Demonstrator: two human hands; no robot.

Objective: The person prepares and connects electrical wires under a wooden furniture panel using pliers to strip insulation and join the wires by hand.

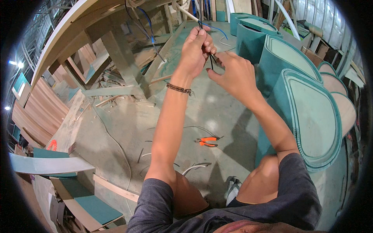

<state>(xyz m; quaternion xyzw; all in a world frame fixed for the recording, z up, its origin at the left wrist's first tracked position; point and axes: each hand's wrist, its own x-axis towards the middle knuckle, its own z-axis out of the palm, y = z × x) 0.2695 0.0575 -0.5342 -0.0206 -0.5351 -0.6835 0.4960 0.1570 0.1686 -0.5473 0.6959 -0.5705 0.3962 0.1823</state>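
My left hand (197, 48), with a braided bracelet at the wrist, is closed round thin black wires (211, 62) that hang from above. Their lower ends stick out under its fingers. Close beside those ends is my right hand (236, 73), thumb and forefinger parted around them; whether it touches the wires is hard to tell. Above the left hand, a white cable (187, 13) slants down from the wooden frame, and a blue wire (215, 29) curves off to the right. Orange-handled cutting pliers (208, 141) lie on the floor below.
A large curved wooden frame (116, 52) stands at the left. Green rounded panels or boxes (311, 116) line the right side. Cable offcuts (195, 167) and a long thin cable (116, 141) lie on the concrete floor. Curved boards (50, 165) rest at the lower left.
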